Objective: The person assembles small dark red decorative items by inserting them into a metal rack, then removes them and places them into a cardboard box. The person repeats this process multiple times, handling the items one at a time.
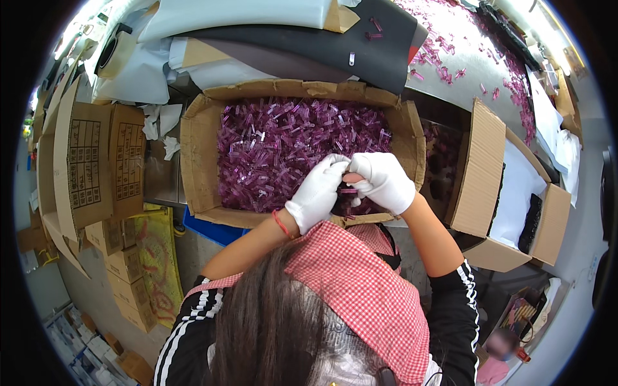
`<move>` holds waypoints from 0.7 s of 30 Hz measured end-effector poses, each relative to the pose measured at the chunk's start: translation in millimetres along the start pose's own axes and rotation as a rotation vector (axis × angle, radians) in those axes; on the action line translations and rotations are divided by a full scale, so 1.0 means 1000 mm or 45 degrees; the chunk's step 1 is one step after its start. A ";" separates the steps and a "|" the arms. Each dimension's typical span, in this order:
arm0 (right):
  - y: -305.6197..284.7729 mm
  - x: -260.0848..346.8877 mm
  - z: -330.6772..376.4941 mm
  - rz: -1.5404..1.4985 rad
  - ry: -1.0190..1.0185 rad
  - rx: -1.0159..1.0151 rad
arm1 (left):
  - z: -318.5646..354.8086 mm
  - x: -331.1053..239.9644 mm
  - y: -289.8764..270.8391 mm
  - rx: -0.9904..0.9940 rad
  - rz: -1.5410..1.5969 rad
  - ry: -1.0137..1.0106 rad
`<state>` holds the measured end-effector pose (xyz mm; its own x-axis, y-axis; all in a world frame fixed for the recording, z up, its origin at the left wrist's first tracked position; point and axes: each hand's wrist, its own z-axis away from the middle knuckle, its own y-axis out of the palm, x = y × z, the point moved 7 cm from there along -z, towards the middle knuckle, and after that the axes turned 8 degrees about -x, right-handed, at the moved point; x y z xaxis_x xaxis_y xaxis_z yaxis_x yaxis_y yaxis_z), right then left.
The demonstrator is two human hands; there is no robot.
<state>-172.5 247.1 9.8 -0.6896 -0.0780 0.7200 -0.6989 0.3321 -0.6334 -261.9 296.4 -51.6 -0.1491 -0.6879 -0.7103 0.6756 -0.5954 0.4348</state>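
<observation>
The open cardboard box lay just in front of the person, packed with small translucent purple plastic pieces. Both white-gloved hands met over its near edge. The left hand and the right hand were closed together, fingertips touching, around one small purple piece, held between them just above the heap; probably so that anything dropped would fall back into the box. Both wrists bent inward, forearms rising from the lower edge, elbows spread, with a red band on the left wrist.

More purple pieces lay scattered on the grey worktop beyond the box to its right. A second, smaller carton stood to the right of the box, flaps open. Flattened printed cartons leaned to its left, and dark and white sheets lay behind it.
</observation>
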 end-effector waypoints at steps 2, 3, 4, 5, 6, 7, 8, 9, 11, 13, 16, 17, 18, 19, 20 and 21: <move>0.003 -0.006 0.002 -0.294 0.288 0.132 | 0.000 -0.004 0.000 0.070 0.072 -0.102; 0.000 -0.007 0.002 -0.301 0.299 0.033 | -0.003 -0.003 -0.004 0.094 0.107 -0.117; -0.003 -0.008 0.001 -0.305 0.309 -0.069 | -0.004 -0.006 -0.005 0.122 0.140 -0.131; -0.005 -0.006 0.000 -0.308 0.319 -0.171 | -0.004 -0.013 -0.008 0.096 0.173 -0.104; -0.013 0.001 -0.001 -0.134 0.302 -0.316 | -0.005 -0.019 -0.012 -0.092 0.225 -0.038; -0.016 0.006 0.000 0.014 0.229 -0.379 | -0.007 -0.021 -0.015 -0.057 0.203 0.001; -0.018 0.011 0.002 0.161 0.155 -0.441 | -0.010 -0.020 -0.020 -0.023 0.181 0.039; -0.014 0.012 0.001 0.171 0.114 -0.406 | -0.013 -0.029 -0.022 -0.005 -0.143 0.365; -0.003 0.017 0.005 0.291 0.032 -0.372 | -0.009 -0.039 -0.019 -0.034 -0.515 0.738; 0.005 0.034 0.005 0.593 -0.130 -0.338 | -0.006 -0.040 -0.017 -0.218 -0.315 0.578; 0.004 0.040 0.010 0.615 -0.194 -0.387 | -0.011 -0.032 -0.020 -0.336 0.057 0.446; 0.000 0.037 0.014 0.552 -0.162 -0.407 | -0.011 -0.031 -0.018 -0.338 0.125 0.473; -0.004 0.034 0.017 0.488 -0.130 -0.425 | -0.010 -0.031 -0.017 -0.341 0.195 0.501; -0.007 0.034 0.020 0.441 -0.161 -0.419 | -0.010 -0.026 -0.014 -0.308 0.196 0.408; -0.010 0.033 0.021 0.358 -0.159 -0.515 | -0.012 -0.019 -0.010 -0.291 0.343 0.353; -0.011 0.031 0.023 0.274 -0.157 -0.609 | -0.016 -0.012 -0.010 -0.252 0.375 0.261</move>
<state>-190.7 219.8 32.5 -0.8452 -0.0613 0.5310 -0.3947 0.7415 -0.5426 -255.0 317.5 -56.0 0.2044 -0.7083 -0.6757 0.7969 -0.2804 0.5351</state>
